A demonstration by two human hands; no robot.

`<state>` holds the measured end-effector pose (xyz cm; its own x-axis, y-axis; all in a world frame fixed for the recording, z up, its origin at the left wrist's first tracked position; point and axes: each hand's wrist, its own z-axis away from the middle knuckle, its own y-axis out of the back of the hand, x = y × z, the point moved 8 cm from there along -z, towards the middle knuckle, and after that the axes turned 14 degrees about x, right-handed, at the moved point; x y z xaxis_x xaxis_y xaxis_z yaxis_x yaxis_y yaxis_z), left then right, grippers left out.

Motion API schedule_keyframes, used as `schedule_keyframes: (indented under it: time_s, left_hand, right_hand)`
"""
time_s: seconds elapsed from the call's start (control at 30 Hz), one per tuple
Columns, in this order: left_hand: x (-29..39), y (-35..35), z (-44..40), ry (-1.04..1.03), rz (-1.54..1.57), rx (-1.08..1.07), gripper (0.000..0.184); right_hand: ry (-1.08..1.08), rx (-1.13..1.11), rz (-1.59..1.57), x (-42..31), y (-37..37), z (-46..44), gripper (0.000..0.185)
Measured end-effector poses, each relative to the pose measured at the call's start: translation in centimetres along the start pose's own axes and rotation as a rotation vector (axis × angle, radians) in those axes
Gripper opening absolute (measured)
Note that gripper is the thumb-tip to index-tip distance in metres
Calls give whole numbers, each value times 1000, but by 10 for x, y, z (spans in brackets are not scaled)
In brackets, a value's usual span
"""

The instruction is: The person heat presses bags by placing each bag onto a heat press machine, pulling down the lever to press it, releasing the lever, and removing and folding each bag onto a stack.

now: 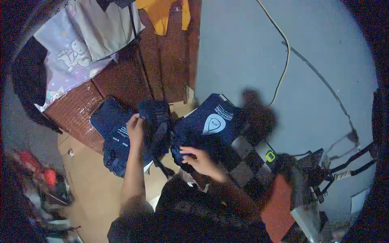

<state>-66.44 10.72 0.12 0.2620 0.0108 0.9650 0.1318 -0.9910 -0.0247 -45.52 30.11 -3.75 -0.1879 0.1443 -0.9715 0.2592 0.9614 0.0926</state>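
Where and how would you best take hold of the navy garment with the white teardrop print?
I'd pinch the far upper-left edge of the navy garment, coming from the picture's upper left: it lies fairly flat and exposed there, whereas the cloth bunches near the right hand.

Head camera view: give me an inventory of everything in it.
Logo cloth: one, navy with white print, centre
Lettered cloth: one visible, navy, left of centre
Dark cloth: one, navy, between them
Patterned cloth: one, lilac, upper left
Plain cloth: one, off-white, over the lilac
Hanging cloth: one, yellow, top
Panelling: brown, behind the cloths
Cable: one, cream, upper right
Checked item: one, dark and grey, right of centre
Flat item: one, orange-red, lower right
Side clutter: count unclear, blurred
Hands: two, bare; left at the dark cloth's edge, right below the logo cloth
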Motion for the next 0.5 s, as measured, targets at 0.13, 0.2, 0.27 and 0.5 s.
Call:
schedule_keyframes:
  time_s: [0.13,0.2,0.27,0.5]
  left_hand:
    - [24,23,2,-37,27,142,21]
    - [29,31,0,-74,57,147,20]
    - [33,41,-4,-138,129,153,20]
    - [53,69,-8,-174,140,190,5]
  right_hand:
    - [-54,18,-82,-49,13,-5,47]
    - [-23,47,-91,-99,12,-1,58]
    - [231,113,-50,-174,7,12,61]
    - [365,-456,-18,-318,-47,71,56]
